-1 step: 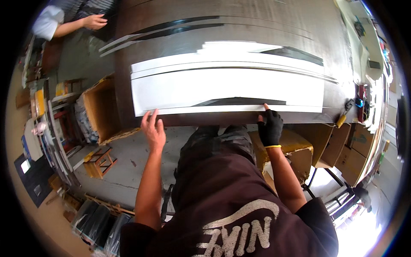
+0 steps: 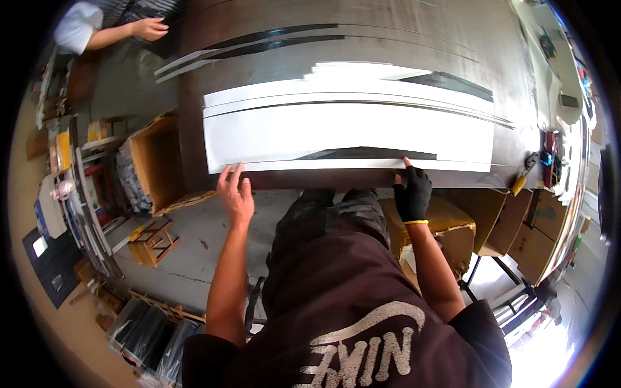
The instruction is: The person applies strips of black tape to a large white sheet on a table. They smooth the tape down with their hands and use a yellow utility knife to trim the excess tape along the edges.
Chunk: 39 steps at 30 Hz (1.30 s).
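head view, and the long white sheet lies flat along the near part of the dark desk, a thin black strip on its near edge. left hand, bare, fingers spread open, rests at the sheet's near left corner. right hand, in a black glove, presses fingertips on the near edge, not closed on anything. open cardboard box sits left of the desk, more brown boxes below right. another person's hand far left.
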Each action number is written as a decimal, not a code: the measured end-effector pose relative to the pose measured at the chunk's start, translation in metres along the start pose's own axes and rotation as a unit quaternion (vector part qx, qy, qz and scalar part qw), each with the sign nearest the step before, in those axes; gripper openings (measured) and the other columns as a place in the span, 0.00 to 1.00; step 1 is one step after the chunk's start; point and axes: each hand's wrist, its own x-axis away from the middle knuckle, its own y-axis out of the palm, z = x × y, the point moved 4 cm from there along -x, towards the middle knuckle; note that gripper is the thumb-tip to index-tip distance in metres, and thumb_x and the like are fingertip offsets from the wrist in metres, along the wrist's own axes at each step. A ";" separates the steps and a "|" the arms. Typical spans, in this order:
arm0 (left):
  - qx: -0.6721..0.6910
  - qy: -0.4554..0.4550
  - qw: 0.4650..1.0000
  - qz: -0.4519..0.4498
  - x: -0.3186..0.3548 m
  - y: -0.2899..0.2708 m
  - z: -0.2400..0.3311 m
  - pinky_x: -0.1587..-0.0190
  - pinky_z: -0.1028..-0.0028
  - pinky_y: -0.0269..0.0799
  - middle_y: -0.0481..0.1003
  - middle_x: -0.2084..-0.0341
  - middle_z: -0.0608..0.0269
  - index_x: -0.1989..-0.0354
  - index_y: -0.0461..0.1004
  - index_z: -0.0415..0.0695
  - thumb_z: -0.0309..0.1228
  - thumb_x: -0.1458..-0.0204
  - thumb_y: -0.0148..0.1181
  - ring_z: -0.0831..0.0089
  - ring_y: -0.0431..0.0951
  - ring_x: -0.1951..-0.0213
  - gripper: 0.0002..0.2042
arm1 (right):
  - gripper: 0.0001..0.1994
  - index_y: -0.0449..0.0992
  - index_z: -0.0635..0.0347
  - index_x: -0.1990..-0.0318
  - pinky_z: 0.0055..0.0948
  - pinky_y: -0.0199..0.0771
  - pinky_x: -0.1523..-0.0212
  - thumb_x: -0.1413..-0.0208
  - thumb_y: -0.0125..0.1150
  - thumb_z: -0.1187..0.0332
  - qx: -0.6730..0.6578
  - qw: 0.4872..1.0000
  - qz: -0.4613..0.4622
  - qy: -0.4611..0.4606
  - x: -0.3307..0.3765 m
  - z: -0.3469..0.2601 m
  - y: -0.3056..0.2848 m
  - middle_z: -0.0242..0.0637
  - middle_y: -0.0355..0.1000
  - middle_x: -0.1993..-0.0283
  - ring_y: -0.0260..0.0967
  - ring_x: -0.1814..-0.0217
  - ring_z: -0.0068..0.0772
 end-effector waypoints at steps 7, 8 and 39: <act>0.027 -0.029 0.999 -0.006 0.001 -0.007 0.005 0.30 0.53 0.62 0.68 0.32 0.53 0.29 0.75 0.55 0.39 0.31 0.58 0.50 0.65 0.32 0.22 | 0.28 0.75 0.53 0.31 0.48 0.74 0.48 0.40 0.67 0.70 0.015 1.000 -0.012 0.002 0.001 0.006 0.006 0.42 0.80 0.55 0.77 0.50 0.51; 0.022 -0.021 1.000 -0.007 0.001 -0.007 0.009 0.30 0.53 0.63 0.68 0.32 0.53 0.29 0.74 0.55 0.38 0.31 0.58 0.50 0.66 0.33 0.22 | 0.28 0.75 0.53 0.32 0.49 0.74 0.48 0.41 0.68 0.69 0.008 1.000 -0.015 0.005 0.001 0.008 0.008 0.43 0.79 0.55 0.76 0.50 0.52; -0.235 0.066 0.968 -0.057 0.001 -0.009 0.038 0.32 0.51 0.67 0.67 0.31 0.51 0.25 0.69 0.52 0.34 0.32 0.56 0.49 0.69 0.33 0.25 | 0.32 0.75 0.47 0.30 0.51 0.69 0.44 0.45 0.69 0.66 -0.002 1.000 0.009 0.024 0.010 0.011 0.001 0.45 0.78 0.55 0.74 0.49 0.54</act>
